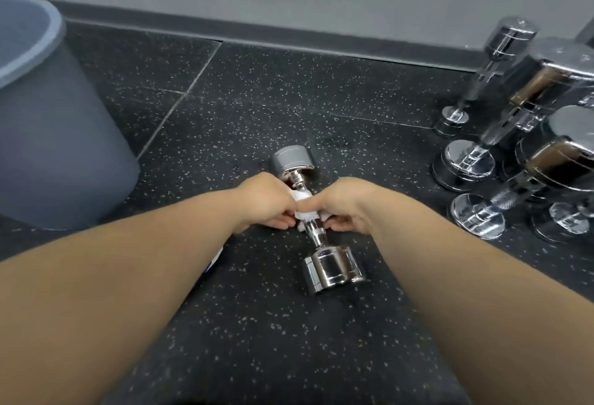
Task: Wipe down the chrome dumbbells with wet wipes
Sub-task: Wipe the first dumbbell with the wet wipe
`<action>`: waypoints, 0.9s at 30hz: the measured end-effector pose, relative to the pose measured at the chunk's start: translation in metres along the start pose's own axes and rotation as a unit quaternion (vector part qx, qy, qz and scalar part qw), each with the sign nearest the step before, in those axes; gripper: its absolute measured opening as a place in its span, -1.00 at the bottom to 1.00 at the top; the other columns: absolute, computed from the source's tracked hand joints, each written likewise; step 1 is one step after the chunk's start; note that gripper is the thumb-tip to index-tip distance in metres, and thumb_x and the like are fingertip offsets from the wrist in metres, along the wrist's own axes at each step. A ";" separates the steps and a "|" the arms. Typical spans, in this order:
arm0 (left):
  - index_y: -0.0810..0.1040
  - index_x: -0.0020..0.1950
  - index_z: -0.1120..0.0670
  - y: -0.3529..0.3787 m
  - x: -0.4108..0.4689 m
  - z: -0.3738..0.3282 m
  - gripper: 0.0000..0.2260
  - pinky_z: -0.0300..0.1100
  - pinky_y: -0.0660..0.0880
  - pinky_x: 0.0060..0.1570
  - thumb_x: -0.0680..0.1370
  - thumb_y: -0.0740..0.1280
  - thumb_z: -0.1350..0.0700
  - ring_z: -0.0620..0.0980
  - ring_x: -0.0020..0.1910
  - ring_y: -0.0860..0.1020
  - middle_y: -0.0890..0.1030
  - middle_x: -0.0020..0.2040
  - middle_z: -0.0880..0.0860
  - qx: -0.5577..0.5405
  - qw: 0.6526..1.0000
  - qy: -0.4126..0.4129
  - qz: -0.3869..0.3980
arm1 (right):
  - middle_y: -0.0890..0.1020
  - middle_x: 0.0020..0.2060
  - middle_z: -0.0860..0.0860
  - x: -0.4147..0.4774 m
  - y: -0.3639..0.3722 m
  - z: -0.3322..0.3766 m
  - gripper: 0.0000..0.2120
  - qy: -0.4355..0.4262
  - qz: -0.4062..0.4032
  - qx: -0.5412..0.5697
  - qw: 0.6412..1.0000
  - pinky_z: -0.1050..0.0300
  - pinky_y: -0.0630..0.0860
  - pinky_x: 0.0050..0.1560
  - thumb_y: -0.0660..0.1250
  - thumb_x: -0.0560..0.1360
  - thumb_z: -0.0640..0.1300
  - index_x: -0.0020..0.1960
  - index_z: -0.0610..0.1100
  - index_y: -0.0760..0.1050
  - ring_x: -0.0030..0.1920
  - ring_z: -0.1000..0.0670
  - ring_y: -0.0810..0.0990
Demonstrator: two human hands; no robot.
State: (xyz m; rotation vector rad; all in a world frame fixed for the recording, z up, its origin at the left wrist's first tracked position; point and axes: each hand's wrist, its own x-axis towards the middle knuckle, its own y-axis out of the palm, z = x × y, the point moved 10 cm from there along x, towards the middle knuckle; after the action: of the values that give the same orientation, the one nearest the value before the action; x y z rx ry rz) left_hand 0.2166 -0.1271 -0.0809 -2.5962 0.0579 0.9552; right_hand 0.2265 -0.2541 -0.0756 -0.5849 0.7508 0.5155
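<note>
Our 2 bare forearms come in from the lower left and lower right corners and meet just above the centre of the frame. The left hand (266,202) and right hand (348,205) sit knuckles up, close together, thumbs almost touching. Both curl their fingers round a white wet wipe (303,204) wrapped over the knurled handle of a chrome dumbbell (331,266). The dumbbell lies flat on the black speckled floor (257,324) at centre frame, 1 head pointing toward the wall and the other toward us. More chrome dumbbells (466,163) are grouped at the right edge, well apart from it. A grey bin (58,134) stands at the upper left. A white and blue edge (217,255) peeks from under the left forearm; we cannot tell what it is.
</note>
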 end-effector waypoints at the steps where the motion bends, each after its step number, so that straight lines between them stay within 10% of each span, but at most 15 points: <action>1: 0.59 0.12 0.32 -0.001 0.002 0.002 -0.82 -0.21 0.65 -0.16 0.58 0.30 0.27 -0.04 -0.27 0.67 0.70 -0.08 0.23 -0.003 1.000 -0.001 0.002 | 0.50 -0.33 0.01 -0.004 0.000 -0.007 -0.79 0.018 0.008 -0.052 0.998 0.30 0.34 -0.37 0.49 0.48 -0.07 -0.19 -0.13 0.49 -0.33 0.09 0.42; 5: 0.59 0.12 0.34 -0.012 -0.003 0.008 -0.80 -0.16 0.65 -0.09 0.60 0.28 0.25 0.02 -0.19 0.68 0.69 -0.06 0.23 -0.020 1.000 -0.016 0.007 | 0.45 -0.40 -0.01 -0.020 0.011 -0.022 -0.72 0.029 0.018 -0.129 0.991 0.22 0.27 -0.37 0.55 0.40 -0.14 -0.29 -0.14 0.45 -0.38 0.05 0.35; 13: 0.56 -0.05 0.28 -0.015 -0.019 0.016 -0.82 -0.24 0.65 -0.21 0.58 0.19 0.44 -0.04 -0.18 0.70 0.67 -0.11 0.20 -0.104 0.993 -0.032 0.042 | 0.66 -0.16 -0.08 0.009 0.011 0.022 -0.72 -0.069 -0.115 0.075 0.988 0.02 0.61 -0.03 0.54 0.39 -0.14 0.03 -0.23 0.60 -0.13 -0.07 0.64; 18: 0.56 0.22 0.24 -0.015 -0.011 0.012 -0.75 -0.23 0.64 -0.12 0.59 0.22 0.41 -0.03 -0.10 0.66 0.67 0.03 0.20 -0.075 0.997 -0.014 0.026 | 0.66 -0.04 -0.10 -0.005 -0.001 -0.004 -0.81 -0.030 -0.070 0.011 0.997 0.14 0.61 0.02 0.38 0.55 -0.18 0.12 -0.25 0.55 -0.11 -0.01 0.64; 27: 0.51 0.33 0.17 0.008 -0.014 -0.013 -0.66 -0.25 0.63 -0.11 0.57 0.28 0.38 -0.01 -0.03 0.65 0.62 0.16 0.11 -0.043 0.997 0.040 0.041 | 0.67 -0.17 -0.16 -0.025 -0.063 -0.009 -0.83 -0.121 -0.196 0.164 0.959 -0.09 0.63 0.08 0.40 0.45 -0.39 -0.22 -0.17 0.56 -0.10 -0.19 0.71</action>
State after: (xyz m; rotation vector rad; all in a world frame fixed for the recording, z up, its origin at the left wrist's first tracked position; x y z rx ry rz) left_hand 0.2126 -0.1405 -0.0660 -2.7293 0.1486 0.9009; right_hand 0.2451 -0.3112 -0.0433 -0.3392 0.4557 0.0859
